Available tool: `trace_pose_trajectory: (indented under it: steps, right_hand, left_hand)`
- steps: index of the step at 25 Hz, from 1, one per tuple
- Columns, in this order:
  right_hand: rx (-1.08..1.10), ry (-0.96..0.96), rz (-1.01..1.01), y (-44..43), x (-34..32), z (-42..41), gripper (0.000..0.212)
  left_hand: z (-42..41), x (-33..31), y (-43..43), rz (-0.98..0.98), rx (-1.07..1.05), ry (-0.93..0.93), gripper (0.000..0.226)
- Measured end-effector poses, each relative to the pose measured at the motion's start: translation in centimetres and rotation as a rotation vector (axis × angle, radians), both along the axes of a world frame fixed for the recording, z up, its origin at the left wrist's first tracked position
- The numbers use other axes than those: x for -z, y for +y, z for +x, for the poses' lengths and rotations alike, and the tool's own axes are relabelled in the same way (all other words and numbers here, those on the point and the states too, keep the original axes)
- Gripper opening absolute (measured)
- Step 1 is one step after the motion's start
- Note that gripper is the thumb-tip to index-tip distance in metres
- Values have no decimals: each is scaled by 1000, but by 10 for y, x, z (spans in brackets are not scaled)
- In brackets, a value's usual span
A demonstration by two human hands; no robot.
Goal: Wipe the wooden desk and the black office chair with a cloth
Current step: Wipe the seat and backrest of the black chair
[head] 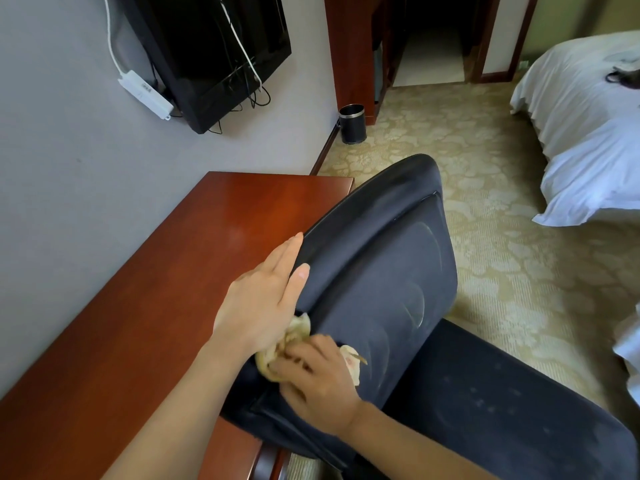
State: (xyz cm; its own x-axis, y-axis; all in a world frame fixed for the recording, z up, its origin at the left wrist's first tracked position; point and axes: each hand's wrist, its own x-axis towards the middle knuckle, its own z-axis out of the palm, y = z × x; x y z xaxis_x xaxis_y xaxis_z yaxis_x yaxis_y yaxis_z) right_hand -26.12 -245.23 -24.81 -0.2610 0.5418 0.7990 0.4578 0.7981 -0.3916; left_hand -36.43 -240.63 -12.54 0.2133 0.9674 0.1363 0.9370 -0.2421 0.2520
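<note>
The black office chair (388, 271) stands beside the red-brown wooden desk (166, 289), its backrest turned toward me and leaning against the desk's right edge. My left hand (266, 292) lies flat with fingers together on the backrest's left rim. My right hand (315, 379) presses a crumpled beige cloth (294, 334) against the lower left of the backrest. Faint curved wipe streaks show on the backrest. The chair seat (502, 410) stretches out to the lower right.
A black TV (214, 53) and a white power strip (145, 95) hang on the grey wall above the desk. A small black waste bin (352, 123) stands by the wall. A white-covered bed (588, 133) fills the right, with patterned carpet (485, 188) between.
</note>
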Motion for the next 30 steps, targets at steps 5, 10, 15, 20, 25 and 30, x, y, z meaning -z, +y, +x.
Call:
trace_pose_trajectory:
  steps: [5, 10, 15, 20, 25, 30]
  right_hand:
    - [86, -128, 112, 60, -18, 47, 27]
    - [357, 62, -254, 136, -41, 110, 25]
    - [685, 380, -652, 211, -61, 157, 26]
    - [733, 480, -741, 208, -80, 131, 25]
    - [529, 408, -452, 114, -65, 49, 20]
    - [118, 211, -262, 37, -32, 12, 13]
  left_hand:
    - [-2, 1, 1, 2, -9, 10, 75]
    - [-1, 2, 1, 31, 4, 51, 75]
    - [-1, 3, 2, 48, 17, 73, 76]
    - [-1, 2, 2, 61, 15, 92, 78]
    - [-2, 2, 1, 81, 16, 86, 70]
    - [-2, 3, 1, 61, 24, 68, 66]
